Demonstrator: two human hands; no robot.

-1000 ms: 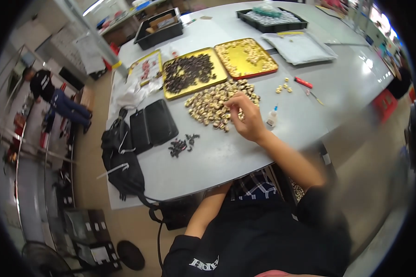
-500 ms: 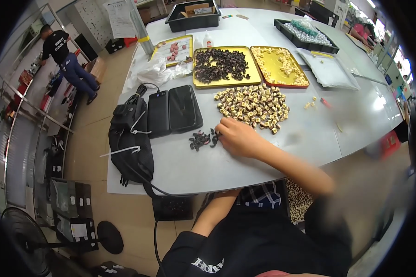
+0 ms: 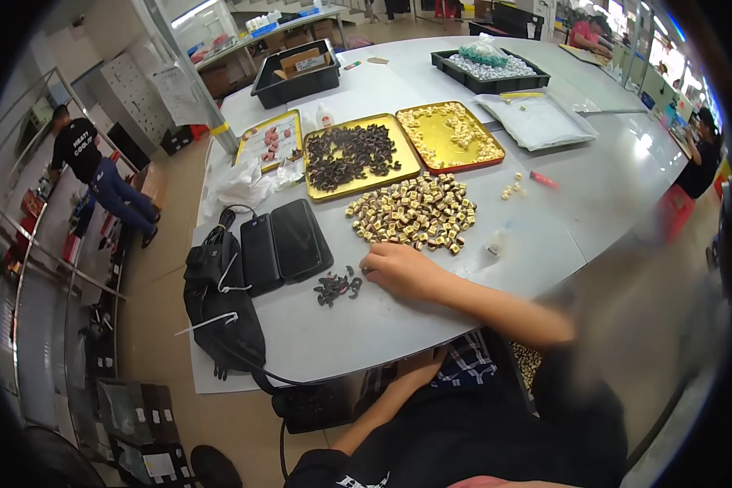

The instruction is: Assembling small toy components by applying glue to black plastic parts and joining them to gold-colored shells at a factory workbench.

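My right hand (image 3: pixel 403 270) rests on the grey table with its fingers curled together and pointing down. Its fingertips are at the right side of a small heap of black curved pieces (image 3: pixel 333 289); whatever they pinch is too small to make out. Just beyond the knuckles lies a pile of small cream-and-brown cube-like pieces (image 3: pixel 415 213). My left hand (image 3: pixel 421 368) is low at my lap, by the table's front edge, and its fingers are hidden.
Behind the pile stand a yellow tray of dark pieces (image 3: pixel 321 185) and a yellow tray of cream pieces (image 3: pixel 457 146). Left lie a black phone-like device (image 3: pixel 301 237) and black pouch (image 3: pixel 228 329) with cables. A clear bag (image 3: pixel 537 122) and black bins (image 3: pixel 297 85) sit farther back.
The whole view has shifted and tilted. More of my left hand shows below the table edge. My right hand stays beside the black pieces, its fingers still curled.
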